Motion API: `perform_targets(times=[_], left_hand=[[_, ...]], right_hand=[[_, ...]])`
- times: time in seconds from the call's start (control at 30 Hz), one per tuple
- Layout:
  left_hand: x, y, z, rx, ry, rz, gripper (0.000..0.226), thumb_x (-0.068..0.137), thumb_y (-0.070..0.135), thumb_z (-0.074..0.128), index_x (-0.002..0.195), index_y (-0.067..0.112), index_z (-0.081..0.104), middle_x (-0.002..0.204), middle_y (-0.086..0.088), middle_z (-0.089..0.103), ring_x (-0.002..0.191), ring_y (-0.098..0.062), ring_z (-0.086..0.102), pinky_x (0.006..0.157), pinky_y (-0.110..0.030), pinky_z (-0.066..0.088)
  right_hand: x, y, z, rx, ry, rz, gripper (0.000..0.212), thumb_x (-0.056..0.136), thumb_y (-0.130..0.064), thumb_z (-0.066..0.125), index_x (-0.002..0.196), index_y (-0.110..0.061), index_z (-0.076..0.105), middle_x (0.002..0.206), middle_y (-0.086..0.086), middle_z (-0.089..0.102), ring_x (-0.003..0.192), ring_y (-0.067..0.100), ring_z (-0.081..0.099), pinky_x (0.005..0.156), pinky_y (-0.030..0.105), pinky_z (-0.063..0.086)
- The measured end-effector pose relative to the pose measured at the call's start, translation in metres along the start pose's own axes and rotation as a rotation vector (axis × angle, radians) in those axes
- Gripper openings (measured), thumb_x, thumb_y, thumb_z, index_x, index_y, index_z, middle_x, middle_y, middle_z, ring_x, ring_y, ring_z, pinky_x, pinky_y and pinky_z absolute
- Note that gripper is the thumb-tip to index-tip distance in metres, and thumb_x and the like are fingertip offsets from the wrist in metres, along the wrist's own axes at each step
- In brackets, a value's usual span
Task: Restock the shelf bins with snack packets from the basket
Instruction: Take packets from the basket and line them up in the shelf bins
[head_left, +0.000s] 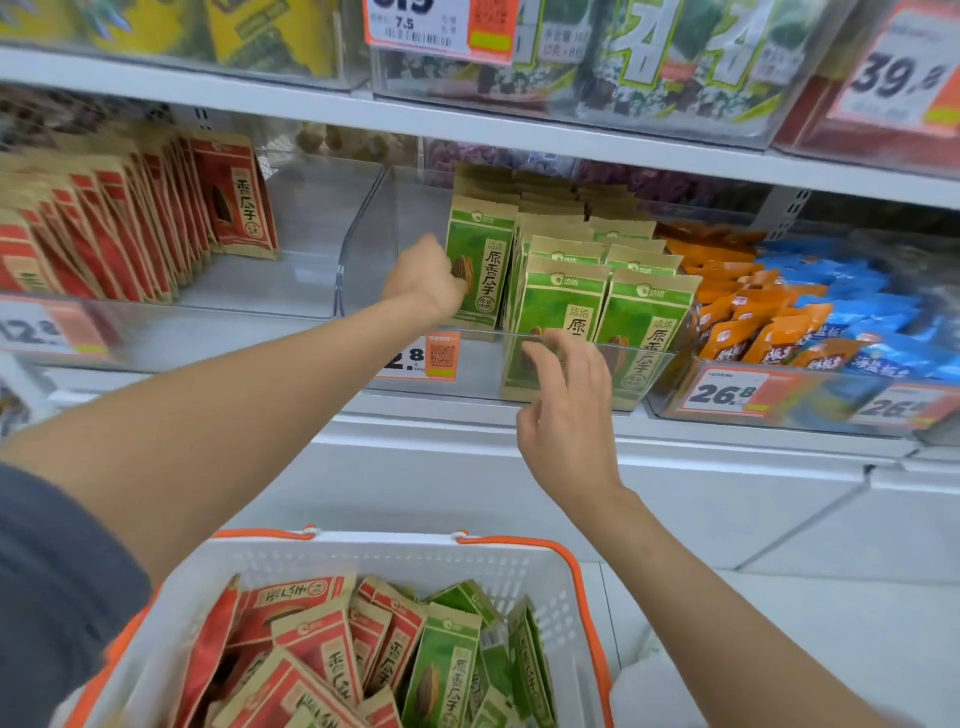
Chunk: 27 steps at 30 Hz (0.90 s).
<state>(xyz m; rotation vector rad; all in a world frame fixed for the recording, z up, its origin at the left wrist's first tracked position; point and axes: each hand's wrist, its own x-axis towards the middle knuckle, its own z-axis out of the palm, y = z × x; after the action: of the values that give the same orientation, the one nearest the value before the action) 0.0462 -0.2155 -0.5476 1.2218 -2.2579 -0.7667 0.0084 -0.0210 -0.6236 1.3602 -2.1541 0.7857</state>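
Note:
My left hand (423, 278) reaches into the clear middle bin (363, 244) and grips an upright green snack packet (480, 265) at its left face. More green packets (602, 306) stand in rows to its right. My right hand (566, 410) hovers in front of the bin's clear front wall, fingers spread and relaxed, holding nothing. Below, a white basket (395, 561) with orange handles holds several red packets (311, 639) and green packets (447, 670).
The left bin holds red packets (130, 223) leaning in a row. To the right are orange packets (737, 312) and blue packets (857, 306). Price tags (724, 392) hang on the bin fronts. A shelf (467, 124) with more goods runs overhead.

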Motion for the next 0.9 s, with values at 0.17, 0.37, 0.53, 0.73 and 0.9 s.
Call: perform_targets(times=[0.17, 0.37, 0.53, 0.73, 0.9], left_hand=[[-0.083, -0.007, -0.014, 0.005, 0.055, 0.184, 0.011, 0.079, 0.011, 0.056, 0.076, 0.021, 0.053, 0.074, 0.005, 0.061, 0.076, -0.023, 0.059, 0.064, -0.030, 0.044], [-0.168, -0.097, -0.005, 0.045, -0.345, 0.130, 0.018, 0.081, 0.024, 0.067, 0.070, 0.021, 0.053, 0.067, 0.010, 0.054, 0.069, -0.016, 0.053, 0.065, -0.032, 0.044], [-0.198, -0.199, 0.009, 0.241, -0.619, 0.013, 0.044, 0.095, 0.039, 0.057, 0.061, 0.013, 0.046, 0.060, -0.002, 0.049, 0.059, -0.019, 0.051, 0.062, -0.031, 0.041], [-0.195, -0.230, 0.021, 0.340, -0.730, -0.005, 0.043, 0.096, 0.039, 0.054, 0.064, 0.010, 0.055, 0.065, -0.013, 0.059, 0.066, -0.029, 0.059, 0.067, -0.031, 0.046], [-0.196, -0.231, 0.034, 0.368, -0.762, -0.019, 0.038, 0.093, 0.031, 0.055, 0.060, 0.013, 0.049, 0.062, -0.006, 0.054, 0.059, -0.022, 0.055, 0.071, -0.036, 0.053]], right_hand=[[-0.028, -0.026, 0.006, 0.120, -0.160, -0.050, 0.047, 0.075, 0.005, 0.050, 0.121, -0.005, 0.056, 0.127, 0.017, 0.050, 0.117, 0.036, 0.047, 0.100, 0.046, 0.039], [-0.064, -0.051, 0.025, 0.139, -0.765, 0.018, 0.042, 0.088, -0.006, 0.050, 0.129, -0.010, 0.054, 0.132, 0.010, 0.050, 0.122, 0.030, 0.044, 0.102, 0.036, 0.036], [-0.122, -0.053, 0.058, -0.059, -1.144, -0.071, 0.038, 0.087, -0.005, 0.052, 0.124, -0.010, 0.059, 0.127, 0.013, 0.057, 0.120, 0.031, 0.052, 0.099, 0.039, 0.045], [-0.187, -0.028, 0.111, -0.196, -1.445, 0.167, 0.060, 0.085, -0.005, 0.056, 0.142, -0.011, 0.037, 0.148, 0.012, 0.034, 0.134, 0.030, 0.039, 0.109, 0.056, 0.034], [-0.201, -0.016, 0.143, -0.061, -1.467, 0.400, 0.061, 0.085, -0.010, 0.057, 0.142, -0.008, 0.036, 0.141, 0.016, 0.044, 0.130, 0.033, 0.046, 0.105, 0.046, 0.044]])
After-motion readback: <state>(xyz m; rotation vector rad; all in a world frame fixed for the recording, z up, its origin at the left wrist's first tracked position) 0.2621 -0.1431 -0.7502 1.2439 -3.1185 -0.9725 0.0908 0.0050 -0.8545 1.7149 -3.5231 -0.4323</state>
